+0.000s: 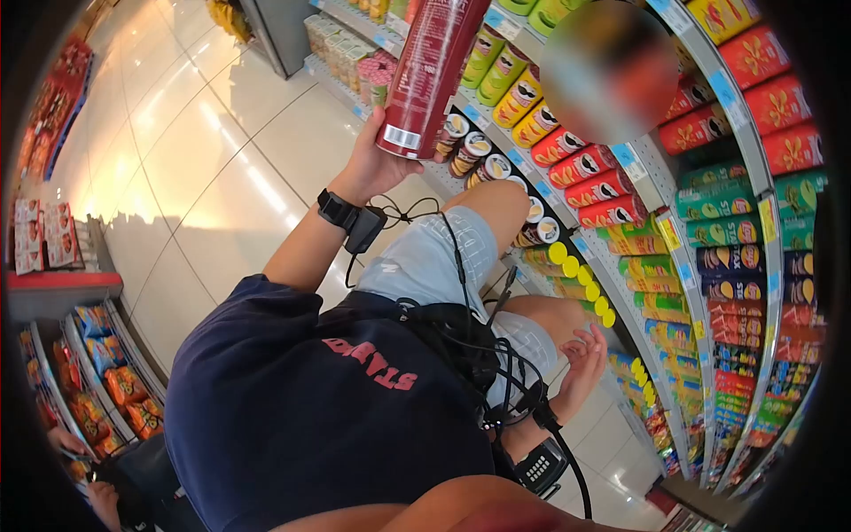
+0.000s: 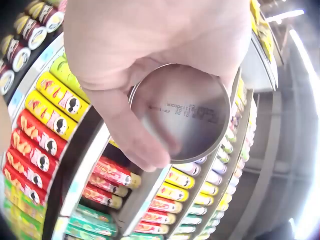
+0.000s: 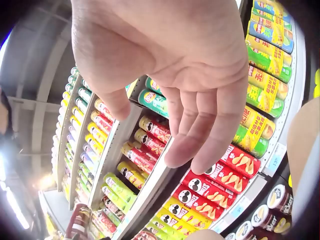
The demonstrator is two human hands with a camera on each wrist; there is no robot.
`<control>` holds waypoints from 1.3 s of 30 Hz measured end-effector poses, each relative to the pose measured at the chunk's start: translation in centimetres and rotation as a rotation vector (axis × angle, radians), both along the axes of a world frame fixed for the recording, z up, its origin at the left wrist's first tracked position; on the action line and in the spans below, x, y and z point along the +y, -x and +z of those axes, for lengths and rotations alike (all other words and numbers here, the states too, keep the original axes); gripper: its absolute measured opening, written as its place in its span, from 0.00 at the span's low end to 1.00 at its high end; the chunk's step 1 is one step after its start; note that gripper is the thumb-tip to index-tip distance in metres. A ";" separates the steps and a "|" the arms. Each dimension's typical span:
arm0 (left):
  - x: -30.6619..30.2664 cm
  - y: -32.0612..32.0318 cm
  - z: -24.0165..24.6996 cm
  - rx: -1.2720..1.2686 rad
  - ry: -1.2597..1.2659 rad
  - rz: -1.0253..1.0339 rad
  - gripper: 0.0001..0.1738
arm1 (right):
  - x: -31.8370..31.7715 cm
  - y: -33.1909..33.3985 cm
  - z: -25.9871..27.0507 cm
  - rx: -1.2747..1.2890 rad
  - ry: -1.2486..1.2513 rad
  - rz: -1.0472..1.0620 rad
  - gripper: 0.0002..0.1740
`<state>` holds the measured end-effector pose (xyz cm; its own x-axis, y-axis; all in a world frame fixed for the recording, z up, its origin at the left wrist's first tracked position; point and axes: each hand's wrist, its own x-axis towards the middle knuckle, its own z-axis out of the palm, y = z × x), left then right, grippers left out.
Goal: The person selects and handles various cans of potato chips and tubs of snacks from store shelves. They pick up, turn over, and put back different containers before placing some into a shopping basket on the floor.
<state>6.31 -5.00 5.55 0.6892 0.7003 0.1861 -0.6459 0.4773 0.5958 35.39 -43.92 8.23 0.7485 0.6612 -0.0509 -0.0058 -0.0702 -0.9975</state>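
In the head view, a dark red can point(image 1: 430, 84) rose at the top centre of the frame, tilted, its glossy cylinder printed with pale text and a white barcode point(image 1: 403, 136) near the lower end. The left hand point(image 1: 379, 160) gripped it by that end, fingers and thumb curled round the wall. Only the left wrist view showed the can's underside: a round, dull silvery metal base point(image 2: 197, 135) with a raised rim and dark stamped characters, at the centre of the frame. The right hand point(image 1: 581, 359) was at the right of the head view, beside a bare knee, and its finger shape was clearer in the right wrist view, where the fingers hung relaxed and loosely bent in front of rows of smooth red tubes point(image 3: 210, 187). That view also caught the dark red can small at the lower left. The head view alone took in the glossy pale floor tiles point(image 1: 222, 177) at the upper left, the navy cloth shirt point(image 1: 310, 390) at the bottom, the light blue shorts point(image 1: 425, 262) near the centre and thin black cables point(image 1: 461, 257) looping over them.
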 end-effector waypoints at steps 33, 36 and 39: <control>-2.1 -0.5 2.7 0.538 -0.346 0.513 0.41 | -0.2 -1.5 -3.9 0.097 0.032 -0.028 0.25; -2.3 -1.1 1.7 0.560 -0.400 0.621 0.45 | 0.1 -1.5 -3.9 0.105 0.010 -0.024 0.25; -2.3 -1.0 1.5 0.615 -0.453 0.656 0.45 | -0.3 -1.0 -3.6 0.095 0.014 -0.032 0.24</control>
